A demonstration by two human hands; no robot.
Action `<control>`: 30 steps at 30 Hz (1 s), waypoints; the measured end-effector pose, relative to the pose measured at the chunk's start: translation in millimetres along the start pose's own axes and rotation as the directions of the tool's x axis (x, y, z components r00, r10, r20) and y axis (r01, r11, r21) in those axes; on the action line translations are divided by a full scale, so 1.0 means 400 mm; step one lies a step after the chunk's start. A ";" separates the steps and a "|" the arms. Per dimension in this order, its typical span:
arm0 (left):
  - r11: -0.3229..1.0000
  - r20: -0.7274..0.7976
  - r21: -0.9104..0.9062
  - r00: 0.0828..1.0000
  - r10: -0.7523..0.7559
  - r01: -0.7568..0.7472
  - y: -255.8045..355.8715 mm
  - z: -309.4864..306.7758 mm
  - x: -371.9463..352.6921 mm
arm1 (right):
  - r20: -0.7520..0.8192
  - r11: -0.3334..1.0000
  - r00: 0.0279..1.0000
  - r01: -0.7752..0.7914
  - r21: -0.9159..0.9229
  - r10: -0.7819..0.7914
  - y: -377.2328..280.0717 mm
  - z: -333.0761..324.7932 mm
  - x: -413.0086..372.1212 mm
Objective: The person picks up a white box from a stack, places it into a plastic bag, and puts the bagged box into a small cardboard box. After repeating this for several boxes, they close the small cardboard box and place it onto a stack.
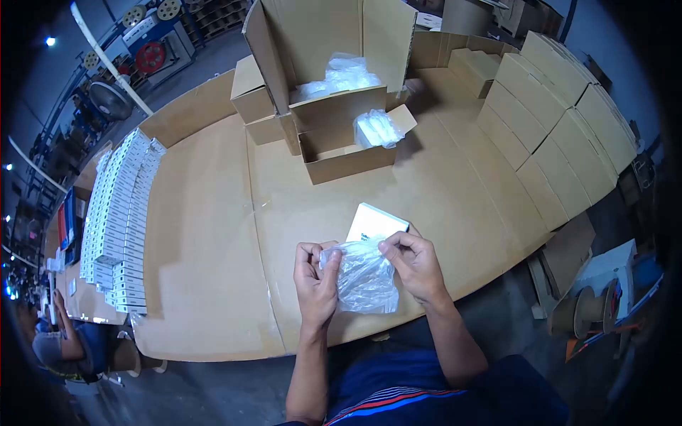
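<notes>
Both hands pinch the top edge of a clear plastic bag (366, 280), which hangs crumpled between them near the table's front edge. My left hand (317, 282) is closed on its left side, and my right hand (415, 266) is closed on its right side. Just beyond the bag, a white box (375, 221) lies on the cardboard-covered table, its near part hidden by the bag and fingers. Farther back, an open brown carton (352, 167) has a plastic-wrapped item (378, 129) at its right end.
Behind the carton stands a taller open box (320, 35) with clear bags (344, 74) inside. Stacked white boxes (117, 220) line the left side. Brown cartons (561, 121) are stacked at the right. A co-worker (67, 348) is at the far lower left.
</notes>
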State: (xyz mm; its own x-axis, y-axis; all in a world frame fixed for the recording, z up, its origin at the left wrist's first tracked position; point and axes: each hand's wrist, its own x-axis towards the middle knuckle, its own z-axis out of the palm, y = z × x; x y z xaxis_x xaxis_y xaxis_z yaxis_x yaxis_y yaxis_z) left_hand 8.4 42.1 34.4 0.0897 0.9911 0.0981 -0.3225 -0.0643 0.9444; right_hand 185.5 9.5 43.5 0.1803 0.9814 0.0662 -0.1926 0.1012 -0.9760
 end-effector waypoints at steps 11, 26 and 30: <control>0.993 0.003 0.045 0.994 0.110 -0.110 0.014 -0.064 -0.002 | -0.116 0.981 0.988 -0.085 0.175 0.106 0.048 -0.055 0.038; 0.771 0.115 0.607 0.981 0.153 -0.191 0.042 -0.033 0.020 | -0.058 0.997 0.997 -0.059 -0.050 0.056 0.053 -0.045 -0.002; 0.891 0.043 0.450 0.998 0.046 -0.060 0.009 -0.019 0.001 | 0.083 0.995 0.994 0.073 0.063 -0.078 0.027 -0.029 -0.009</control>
State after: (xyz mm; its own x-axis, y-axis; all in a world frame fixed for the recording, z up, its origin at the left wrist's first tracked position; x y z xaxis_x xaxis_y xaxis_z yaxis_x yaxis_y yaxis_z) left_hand 0.2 43.2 35.4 0.1156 0.9812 0.1545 0.1310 -0.1692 0.9768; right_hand 193.8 5.0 30.2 0.1140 0.9807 0.1588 -0.2397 0.1823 -0.9536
